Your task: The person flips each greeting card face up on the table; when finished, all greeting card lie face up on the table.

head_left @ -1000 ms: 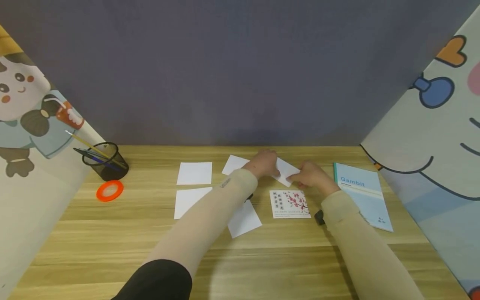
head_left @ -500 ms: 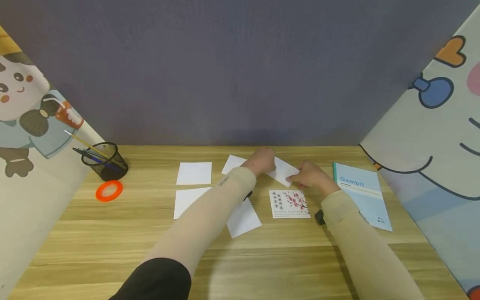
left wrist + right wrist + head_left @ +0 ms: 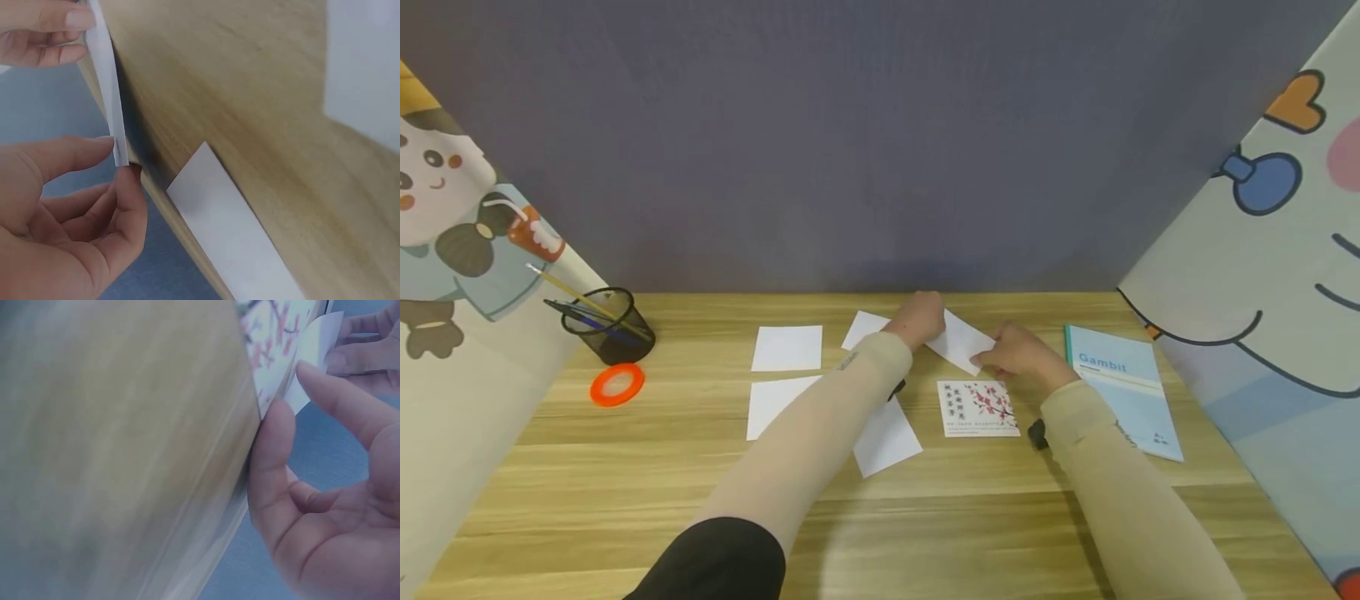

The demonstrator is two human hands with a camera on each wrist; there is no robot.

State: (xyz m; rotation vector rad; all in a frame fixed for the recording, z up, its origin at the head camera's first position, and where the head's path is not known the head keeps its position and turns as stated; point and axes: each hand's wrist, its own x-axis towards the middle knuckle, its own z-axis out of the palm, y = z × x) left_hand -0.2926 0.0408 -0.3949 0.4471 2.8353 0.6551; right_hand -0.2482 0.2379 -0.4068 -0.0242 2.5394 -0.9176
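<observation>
A white paper card is held at both ends near the back of the table. My left hand pinches its left end; in the left wrist view the thumb and index finger meet at the card's edge. At the opposite end my right hand holds the card between thumb and index finger. The card looks slightly bowed in the left wrist view. Just in front of it lies a card printed with red blossoms and characters. Another white card is partly hidden by my left hand.
More white cards lie left of the left forearm: an upper one, a lower one and one beneath the forearm. A blue notebook lies right. A mesh pen holder and orange ring stand far left.
My left hand has shifted slightly left and toward the back, showing more of the held card. My right hand stays almost still at its end. The other cards have not moved.
</observation>
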